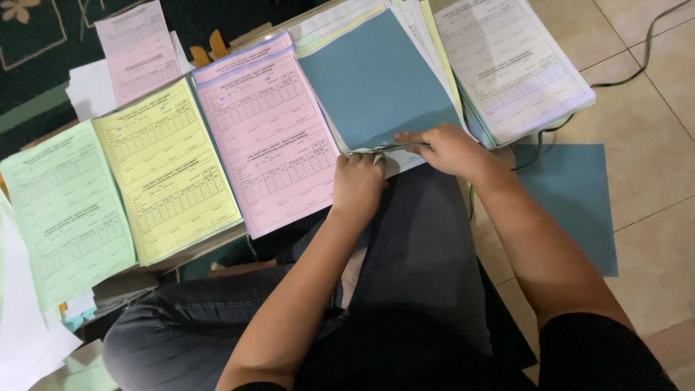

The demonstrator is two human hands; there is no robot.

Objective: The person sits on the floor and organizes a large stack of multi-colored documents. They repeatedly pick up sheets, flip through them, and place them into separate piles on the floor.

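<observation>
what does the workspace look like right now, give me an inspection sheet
surface: low board covered with paper stacks; tiled floor at right.
job's things: blue sheet on top of a mixed-colour stack, its near edge under both hands.
clutter: pink forms, yellow forms, green forms and white forms in side-by-side piles; a second blue sheet on the floor.
grippers: left hand in a closed grip at the stack's near edge; right hand pinching the same edge.
cables: dark cable running over the tiles.
surroundings: dark patterned rug at upper left.
</observation>
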